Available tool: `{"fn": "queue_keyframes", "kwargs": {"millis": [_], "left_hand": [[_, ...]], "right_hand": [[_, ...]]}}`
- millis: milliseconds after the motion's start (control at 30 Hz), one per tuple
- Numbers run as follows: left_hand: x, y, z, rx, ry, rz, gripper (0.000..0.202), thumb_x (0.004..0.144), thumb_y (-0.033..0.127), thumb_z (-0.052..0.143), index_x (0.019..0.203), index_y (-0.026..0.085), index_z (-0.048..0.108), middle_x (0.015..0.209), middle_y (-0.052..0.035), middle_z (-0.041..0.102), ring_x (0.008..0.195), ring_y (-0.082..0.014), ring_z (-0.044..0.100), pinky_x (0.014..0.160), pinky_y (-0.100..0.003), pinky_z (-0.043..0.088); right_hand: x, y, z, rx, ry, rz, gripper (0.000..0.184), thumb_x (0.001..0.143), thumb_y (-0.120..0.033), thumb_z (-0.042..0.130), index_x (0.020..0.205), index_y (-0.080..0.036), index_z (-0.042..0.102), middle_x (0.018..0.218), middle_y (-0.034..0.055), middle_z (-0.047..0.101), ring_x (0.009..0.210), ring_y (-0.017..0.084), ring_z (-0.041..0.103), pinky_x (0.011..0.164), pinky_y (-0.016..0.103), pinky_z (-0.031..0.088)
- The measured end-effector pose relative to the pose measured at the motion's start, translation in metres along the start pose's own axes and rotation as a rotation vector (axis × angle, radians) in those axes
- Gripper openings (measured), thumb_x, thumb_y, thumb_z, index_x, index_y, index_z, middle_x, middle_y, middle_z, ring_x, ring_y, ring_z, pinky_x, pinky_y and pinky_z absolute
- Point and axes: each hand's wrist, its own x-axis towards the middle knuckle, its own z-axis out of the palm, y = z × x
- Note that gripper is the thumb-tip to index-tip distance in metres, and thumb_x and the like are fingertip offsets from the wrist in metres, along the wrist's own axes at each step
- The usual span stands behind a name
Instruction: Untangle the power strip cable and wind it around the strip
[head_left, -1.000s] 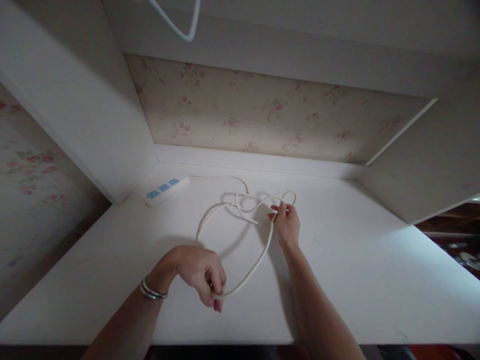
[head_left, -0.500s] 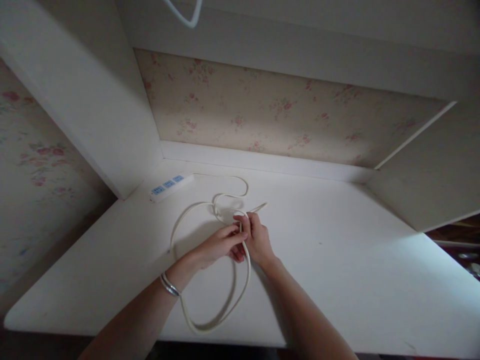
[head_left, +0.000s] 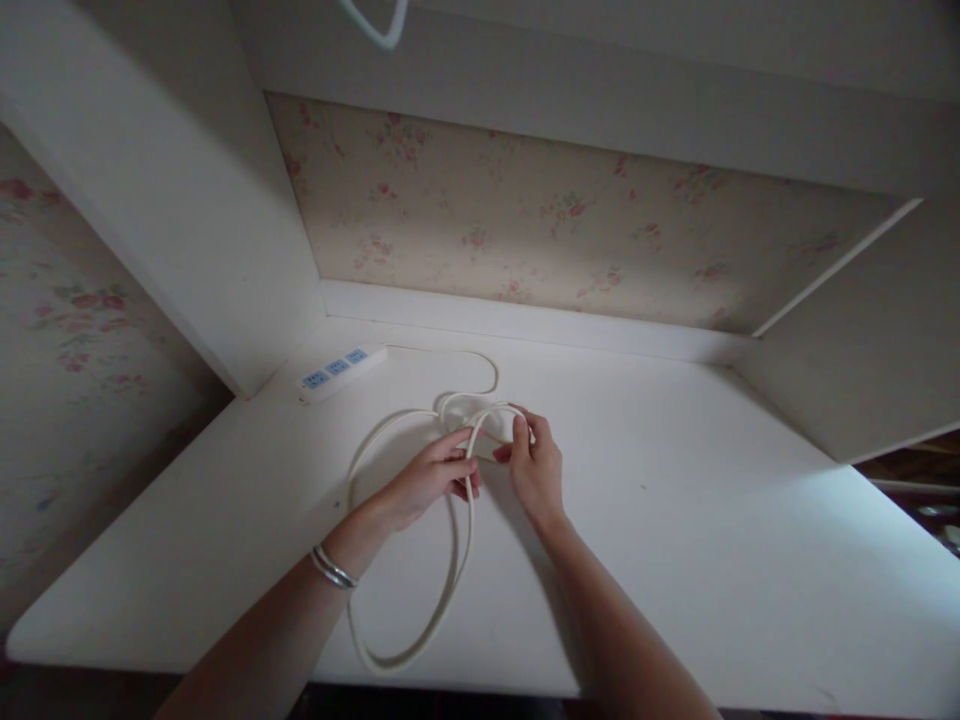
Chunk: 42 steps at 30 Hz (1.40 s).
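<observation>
A white power cord (head_left: 463, 560) lies in a wide loop over the desk and rises into my hands. My left hand (head_left: 437, 472) is closed around the cord, with thumb and fingers pinching it near the loop's top. Just to the right, my right hand (head_left: 537, 464) pinches another stretch of the same cord, which arches between the two hands. The cord leads back to a white power strip (head_left: 343, 373) with blue socket faces at the rear left. Behind my hands the cord crosses itself in smaller loops; its plug end cannot be made out.
The white desk top (head_left: 720, 520) has an upright panel (head_left: 187, 190) on its left and another panel (head_left: 862, 350) on its right. Floral wallpaper (head_left: 540, 220) covers the back. A white hook-like piece (head_left: 386, 38) hangs at the top, under an overhead board (head_left: 570, 90).
My right hand has moved right and away from my left hand, drawing an arch of cord with it. My left hand has shifted slightly left, and the big loop has moved left too.
</observation>
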Motion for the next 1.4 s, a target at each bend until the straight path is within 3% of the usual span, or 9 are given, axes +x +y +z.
{"fn": "queue_keyframes", "kwargs": {"millis": [100,333,500,600,733,833,1033,1200,1400], "left_hand": [[-0.001,-0.001,-0.003,0.047,-0.036,-0.052,0.057,0.079,0.025,0.059,0.134,0.017,0.045,0.065,0.0011,0.055,0.059,-0.0111,0.052,0.056,-0.024,0.037],[-0.006,0.005,-0.004,0.256,-0.148,-0.037,0.046,0.083,0.029,0.055,0.126,0.013,0.055,0.06,0.0051,0.04,0.053,-0.008,0.036,0.053,-0.023,0.03],[-0.011,0.01,-0.01,0.293,-0.17,-0.018,0.037,0.085,0.032,0.054,0.117,0.013,0.058,0.06,0.0057,0.039,0.054,-0.0081,0.037,0.054,-0.023,0.029],[-0.014,0.014,-0.016,0.172,-0.148,0.019,0.029,0.083,0.024,0.057,0.11,0.015,0.059,0.061,0.0051,0.042,0.054,-0.0075,0.039,0.054,-0.023,0.03],[-0.018,0.019,-0.021,-0.084,-0.108,0.092,0.02,0.081,0.018,0.06,0.1,0.019,0.059,0.06,0.0057,0.04,0.051,-0.0061,0.038,0.051,-0.021,0.027],[-0.021,0.023,-0.026,-0.275,-0.09,0.136,0.007,0.078,0.018,0.065,0.081,0.017,0.059,0.058,0.0064,0.035,0.046,-0.0035,0.029,0.046,-0.019,0.022],[-0.028,0.032,-0.042,-0.595,-0.026,0.27,0.018,0.076,0.016,0.067,0.064,0.019,0.053,0.058,0.0063,0.027,0.042,-0.0042,0.021,0.039,-0.016,0.014],[-0.031,0.032,-0.048,-0.697,-0.091,0.385,0.028,0.08,0.014,0.06,0.056,0.017,0.047,0.057,0.0053,0.023,0.042,-0.0061,0.016,0.038,-0.018,0.012],[-0.028,0.03,-0.041,-0.675,-0.133,0.36,0.029,0.081,0.015,0.061,0.054,0.018,0.05,0.056,0.0054,0.022,0.043,-0.0065,0.01,0.039,-0.018,0.009]], "right_hand": [[0.004,0.005,-0.003,-0.022,0.025,0.068,0.046,0.089,-0.057,0.038,0.106,-0.02,0.06,0.059,-0.0007,0.063,0.05,0.017,0.061,0.054,0.027,0.048],[0.017,0.018,-0.01,0.046,0.126,0.184,0.046,0.084,-0.062,0.044,0.091,-0.02,0.06,0.051,-0.0019,0.058,0.038,0.015,0.051,0.04,0.026,0.039],[0.033,0.026,-0.031,0.432,-0.038,0.415,0.034,0.078,-0.053,0.059,0.078,-0.019,0.057,0.066,-0.0015,0.063,0.033,0.008,0.043,0.031,0.023,0.028],[0.042,0.034,-0.044,0.574,-0.095,0.494,0.028,0.073,-0.043,0.067,0.076,-0.018,0.057,0.063,-0.0015,0.06,0.035,0.007,0.043,0.032,0.021,0.03],[0.05,0.047,-0.045,0.659,0.064,0.48,0.023,0.075,-0.038,0.067,0.075,-0.018,0.054,0.068,-0.0017,0.06,0.04,0.006,0.044,0.033,0.019,0.034],[0.054,0.053,-0.041,0.715,0.195,0.48,0.02,0.079,-0.035,0.063,0.074,-0.019,0.052,0.071,-0.0022,0.059,0.044,0.006,0.047,0.035,0.018,0.039],[0.06,0.061,-0.042,0.805,0.298,0.496,0.015,0.088,-0.03,0.053,0.077,-0.02,0.05,0.068,-0.0047,0.055,0.045,0.005,0.048,0.04,0.016,0.043],[0.063,0.064,-0.043,0.757,0.359,0.485,0.015,0.09,-0.027,0.047,0.077,-0.02,0.048,0.067,-0.0056,0.053,0.048,0.005,0.05,0.046,0.017,0.046],[0.064,0.069,-0.038,0.583,0.399,0.41,0.015,0.081,-0.035,0.057,0.083,-0.02,0.057,0.073,-0.0046,0.054,0.057,0.007,0.051,0.057,0.021,0.046]]}}
